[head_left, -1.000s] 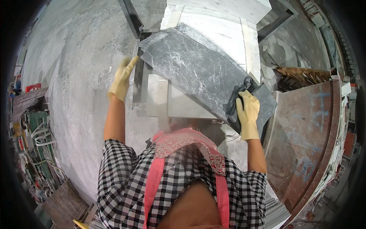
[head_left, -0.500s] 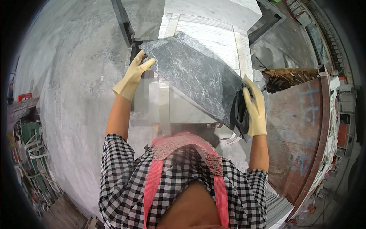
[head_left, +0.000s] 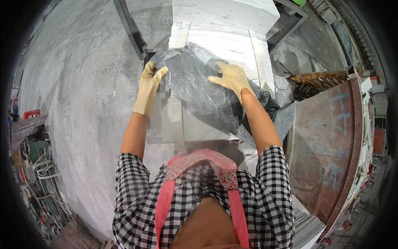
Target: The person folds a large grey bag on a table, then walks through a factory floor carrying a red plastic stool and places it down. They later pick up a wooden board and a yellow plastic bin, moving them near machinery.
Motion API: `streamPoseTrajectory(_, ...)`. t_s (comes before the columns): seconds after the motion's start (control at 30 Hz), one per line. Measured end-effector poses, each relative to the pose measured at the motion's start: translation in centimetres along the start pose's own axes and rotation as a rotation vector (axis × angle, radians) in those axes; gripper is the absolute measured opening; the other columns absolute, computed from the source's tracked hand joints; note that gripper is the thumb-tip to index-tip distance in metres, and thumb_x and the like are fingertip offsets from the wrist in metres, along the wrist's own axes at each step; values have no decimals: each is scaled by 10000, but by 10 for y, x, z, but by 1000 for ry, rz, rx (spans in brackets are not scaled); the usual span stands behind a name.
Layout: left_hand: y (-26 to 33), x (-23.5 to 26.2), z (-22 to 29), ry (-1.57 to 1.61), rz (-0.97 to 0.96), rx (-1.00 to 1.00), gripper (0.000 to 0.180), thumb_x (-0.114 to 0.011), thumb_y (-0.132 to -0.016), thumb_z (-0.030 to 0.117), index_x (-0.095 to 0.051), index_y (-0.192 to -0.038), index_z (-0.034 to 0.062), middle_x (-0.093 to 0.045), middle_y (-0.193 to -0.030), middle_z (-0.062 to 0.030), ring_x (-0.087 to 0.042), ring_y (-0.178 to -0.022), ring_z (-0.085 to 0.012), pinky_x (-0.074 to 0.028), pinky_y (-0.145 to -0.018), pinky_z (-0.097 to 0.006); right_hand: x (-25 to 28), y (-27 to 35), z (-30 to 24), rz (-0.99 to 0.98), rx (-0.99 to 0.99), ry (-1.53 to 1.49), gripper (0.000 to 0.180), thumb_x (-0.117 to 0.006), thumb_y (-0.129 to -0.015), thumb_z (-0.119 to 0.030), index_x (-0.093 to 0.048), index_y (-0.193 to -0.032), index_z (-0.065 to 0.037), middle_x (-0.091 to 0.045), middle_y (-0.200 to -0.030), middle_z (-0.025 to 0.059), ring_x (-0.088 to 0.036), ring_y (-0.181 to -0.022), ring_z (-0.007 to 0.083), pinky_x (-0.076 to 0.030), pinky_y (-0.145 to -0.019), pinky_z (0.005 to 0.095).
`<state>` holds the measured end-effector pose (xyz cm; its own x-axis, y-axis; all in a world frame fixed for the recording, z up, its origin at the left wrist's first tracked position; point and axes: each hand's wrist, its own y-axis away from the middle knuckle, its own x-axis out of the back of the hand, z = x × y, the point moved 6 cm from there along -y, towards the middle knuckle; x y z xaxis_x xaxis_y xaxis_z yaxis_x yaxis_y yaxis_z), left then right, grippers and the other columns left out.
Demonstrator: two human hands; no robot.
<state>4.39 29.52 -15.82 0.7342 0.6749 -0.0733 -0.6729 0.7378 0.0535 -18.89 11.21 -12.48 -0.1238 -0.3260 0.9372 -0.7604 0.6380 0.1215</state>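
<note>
Workshop, grey concrete floor [head_left: 78, 108], rusty brown steel sheet [head_left: 323, 153] on the right, clutter along the left edge. Pale ribbed bench [head_left: 224, 41] ahead. Dark grey veined stone slab [head_left: 199, 91] lies tilted over the bench's near end, flat and polished. Left hand [head_left: 150, 85], yellow rubber glove, grip curled on the slab's left corner. Right hand [head_left: 232, 76], same glove, fingers spread flat on the slab's top face.

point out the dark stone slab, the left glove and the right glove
dark stone slab [head_left: 199, 93], head view, on its bare veined face between the hands
left glove [head_left: 149, 89], head view, on the back of the hand
right glove [head_left: 232, 76], head view, on the back of the hand
</note>
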Motion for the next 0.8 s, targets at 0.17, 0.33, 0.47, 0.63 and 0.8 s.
streamPoseTrajectory(0.17, -5, -7, 4, -46, 22, 32, 179, -738, -901, 88, -581, -987, 83, -516, -864, 84, -446, -765, -28, -387, -701, -182, -1, -1, 9, -88, -158, 52, 662, -782, -788, -533, -648, -1122, 22, -723, -1117, 208, -696, -1044, 378, -546, -923, 406)
streamPoseTrajectory(0.33, -5, -8, 3, -4, -1, 3, 153, -746, -917, 108, -638, -1018, 72, -618, -893, 71, -525, -795, -22, -440, -719, -200, 3, -6, 32, -128, -205, -234, 361, -737, -863, -315, -685, -1087, -37, -737, -1074, 165, -697, -1009, 321, -535, -890, 406)
streamPoseTrajectory(0.47, -4, -7, -5, -18, 74, 23, 177, -729, -939, 165, -667, -1048, 41, -686, -958, 14, -609, -846, -75, -490, -750, -249, 13, 0, 50, 140, -319, -523, 260, -699, -907, -219, -675, -1081, -29, -742, -1004, 159, -701, -968, 305, -529, -865, 387)
streamPoseTrajectory(0.63, -9, -11, 2, -759, 185, -80, 431, -706, -928, 272, -635, -1205, -52, -706, -1121, -230, -668, -1052, -369, -506, -904, -417, 7, 6, 26, 300, -190, -187, 244, -630, -944, -187, -661, -1138, -43, -731, -1038, 177, -689, -1001, 339, -517, -908, 420)
streamPoseTrajectory(0.8, -10, -19, 12, -1013, 132, -22, 512, -706, -892, 332, -612, -1255, -17, -688, -1092, -296, -655, -1049, -444, -500, -901, -480, 42, 25, 1, 539, -12, 74, 426, -607, -964, -260, -602, -1347, -74, -599, -1382, 211, -555, -1267, 404, -383, -1120, 470)
